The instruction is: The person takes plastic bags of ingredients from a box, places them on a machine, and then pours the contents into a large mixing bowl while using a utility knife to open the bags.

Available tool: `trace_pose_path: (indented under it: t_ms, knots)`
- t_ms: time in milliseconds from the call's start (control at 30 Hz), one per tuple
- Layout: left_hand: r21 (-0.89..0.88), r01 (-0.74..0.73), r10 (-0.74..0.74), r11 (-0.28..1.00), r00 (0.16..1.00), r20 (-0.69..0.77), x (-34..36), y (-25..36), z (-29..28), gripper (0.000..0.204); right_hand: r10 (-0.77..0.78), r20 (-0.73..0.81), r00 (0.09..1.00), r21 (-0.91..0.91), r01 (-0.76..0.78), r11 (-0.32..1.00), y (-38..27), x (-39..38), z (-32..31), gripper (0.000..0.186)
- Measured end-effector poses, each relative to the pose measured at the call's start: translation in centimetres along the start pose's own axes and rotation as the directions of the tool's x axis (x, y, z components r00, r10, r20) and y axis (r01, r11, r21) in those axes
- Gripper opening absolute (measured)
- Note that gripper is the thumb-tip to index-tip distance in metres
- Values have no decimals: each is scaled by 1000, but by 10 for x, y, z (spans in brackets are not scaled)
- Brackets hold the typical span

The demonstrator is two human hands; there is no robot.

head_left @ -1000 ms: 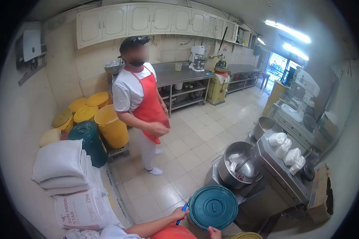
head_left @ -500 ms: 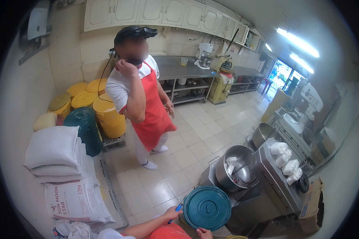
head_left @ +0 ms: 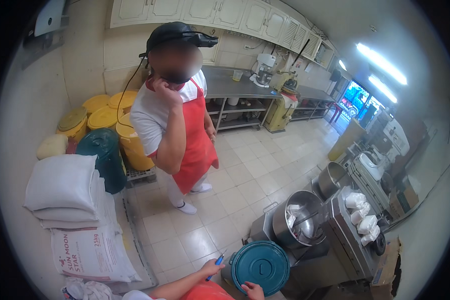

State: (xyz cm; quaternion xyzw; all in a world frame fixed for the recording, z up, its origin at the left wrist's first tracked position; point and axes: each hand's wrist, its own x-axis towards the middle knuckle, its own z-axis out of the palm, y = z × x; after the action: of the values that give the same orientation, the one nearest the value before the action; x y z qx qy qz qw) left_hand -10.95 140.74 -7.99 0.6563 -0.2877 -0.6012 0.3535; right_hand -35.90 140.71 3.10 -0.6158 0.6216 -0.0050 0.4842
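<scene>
Below centre, my left hand (head_left: 210, 268) is closed on a blue tool (head_left: 218, 261) with a thin metal tip, left of a teal round lid (head_left: 261, 262) on a container. My right hand (head_left: 252, 291) is at the lid's lower edge with fingers curled; whether they grip anything is unclear. The red apron on my body shows along the bottom.
A co-worker (head_left: 182, 132) in a red apron stands ahead, one hand at the face. Sacks (head_left: 60, 185) and yellow buckets (head_left: 102, 120) line the left. Steel mixing bowls (head_left: 297, 220), machines and white packages (head_left: 365, 225) are right. A steel counter (head_left: 220, 77) runs behind, toward a doorway.
The co-worker has moved nearer, raised a hand to the face and now leans forward. My view has shifted a little. My left hand still holds the blue tool near the lid.
</scene>
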Motion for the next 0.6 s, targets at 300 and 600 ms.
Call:
trace_pose_path:
  t_ms: [300,600]
  knots:
    - [-74,-165,178,983,817,548,-20,99,-20,49,72,149,986,919,-165,357,-41,55,42,41]
    - [73,-392,347,917,874,340,5,143,-63,48,106,193,975,979,-199,42,-55,118,19,21]
